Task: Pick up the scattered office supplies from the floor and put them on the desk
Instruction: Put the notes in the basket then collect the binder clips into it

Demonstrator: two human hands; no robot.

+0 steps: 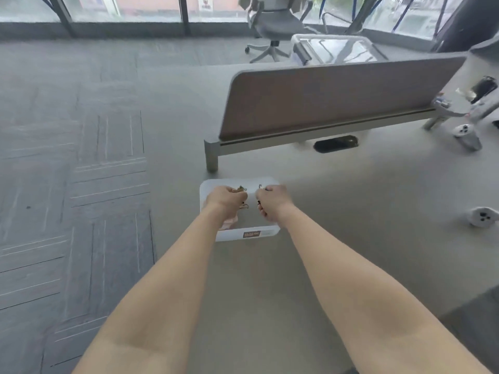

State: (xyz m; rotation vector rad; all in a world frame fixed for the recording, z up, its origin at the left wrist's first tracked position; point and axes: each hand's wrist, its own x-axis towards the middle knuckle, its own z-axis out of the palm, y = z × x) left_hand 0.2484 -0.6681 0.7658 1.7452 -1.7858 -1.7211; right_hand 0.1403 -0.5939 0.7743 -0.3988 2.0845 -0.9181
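A shallow white plastic tray (266,233) sits on the grey desk (351,201) near its left edge. Both my hands hover over the tray. My left hand (225,198) grips a bunch of small clips (241,188), gold and green, that stick out past its fingers. My right hand (271,201) holds small binder clips, with a wire handle (260,187) showing above the fingers and a dark clip (259,203) below. Something pink (229,224) lies in the tray under my left wrist. What else lies in the tray is hidden by my hands.
A brown divider panel (324,98) stands across the desk behind the tray, with a dark cable slot (336,143) at its foot. Two white controllers (483,216) (467,136) lie at the right. Grey carpet (81,157) lies left; an office chair (272,25) and clear bin (337,48) stand behind.
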